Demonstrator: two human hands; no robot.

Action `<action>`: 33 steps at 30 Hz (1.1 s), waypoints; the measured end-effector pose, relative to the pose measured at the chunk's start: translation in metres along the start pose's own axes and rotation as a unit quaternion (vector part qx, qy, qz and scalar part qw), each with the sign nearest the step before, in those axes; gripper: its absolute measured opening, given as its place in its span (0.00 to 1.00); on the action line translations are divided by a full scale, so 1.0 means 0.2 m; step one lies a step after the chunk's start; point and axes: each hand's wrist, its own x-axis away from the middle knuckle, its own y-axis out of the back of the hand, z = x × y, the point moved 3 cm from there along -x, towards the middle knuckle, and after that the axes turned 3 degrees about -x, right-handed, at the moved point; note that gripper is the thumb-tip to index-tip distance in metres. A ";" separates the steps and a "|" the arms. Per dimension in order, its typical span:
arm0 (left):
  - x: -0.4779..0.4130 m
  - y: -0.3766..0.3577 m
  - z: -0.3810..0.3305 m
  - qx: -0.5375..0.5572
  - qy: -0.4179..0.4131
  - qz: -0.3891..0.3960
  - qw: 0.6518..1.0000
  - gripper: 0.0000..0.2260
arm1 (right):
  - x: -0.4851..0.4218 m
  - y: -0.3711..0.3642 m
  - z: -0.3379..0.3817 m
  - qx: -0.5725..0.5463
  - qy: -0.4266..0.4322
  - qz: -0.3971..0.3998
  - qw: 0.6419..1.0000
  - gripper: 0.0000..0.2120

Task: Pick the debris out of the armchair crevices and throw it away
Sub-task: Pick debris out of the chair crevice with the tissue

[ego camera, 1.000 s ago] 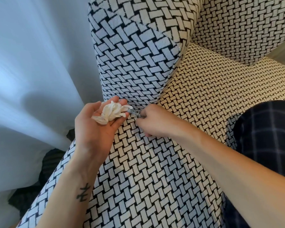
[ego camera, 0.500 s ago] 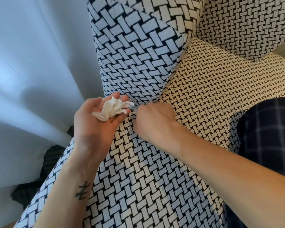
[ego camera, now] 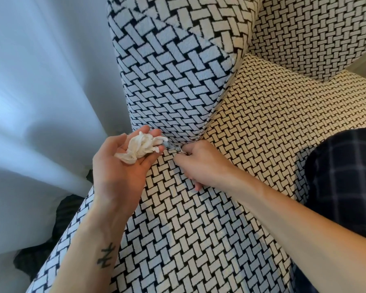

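Nearest, your left hand (ego camera: 118, 172) lies palm up over the front of the armchair (ego camera: 178, 229). Its fingers are nearly straight and cradle a crumpled white paper wad (ego camera: 141, 148) rather than clench it. The wad sits in the same spot on the fingers as a second ago.

Just beside it, your right hand (ego camera: 201, 163) is knuckles up with the fingers curled in, pinching a small grey scrap (ego camera: 172, 146). Over the last second this hand has barely shifted. It has curled a little tighter, and the scrap still spans the short gap between its fingertips and your left fingertips.

Judgement: the scrap is coming out slowly or is only just free. It has not yet been added to the wad, and nothing has been thrown away.

The scrap looks thin, crinkled and pale grey. I cannot tell whether it is foil, paper or lint. It lies at the front mouth of the crevice (ego camera: 209, 123), where the armrest (ego camera: 169, 77) meets the seat cushion (ego camera: 262, 123).

Farther back the crevice runs on in shadow. No more debris shows there, but its depth is hidden, so recheck it.
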 end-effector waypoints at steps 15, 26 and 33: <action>0.01 0.00 -0.01 -0.011 0.005 0.001 1.000 0.19 | -0.02 -0.02 0.17 0.248 -0.054 0.001 0.967 0.08; 0.00 0.00 0.00 -0.012 0.001 0.000 1.000 0.20 | -0.03 0.01 -0.02 -0.063 -0.010 0.051 0.997 0.11; 0.00 0.00 0.01 -0.012 0.000 -0.008 1.000 0.19 | 0.00 0.02 -0.03 -0.083 -0.006 0.077 0.994 0.19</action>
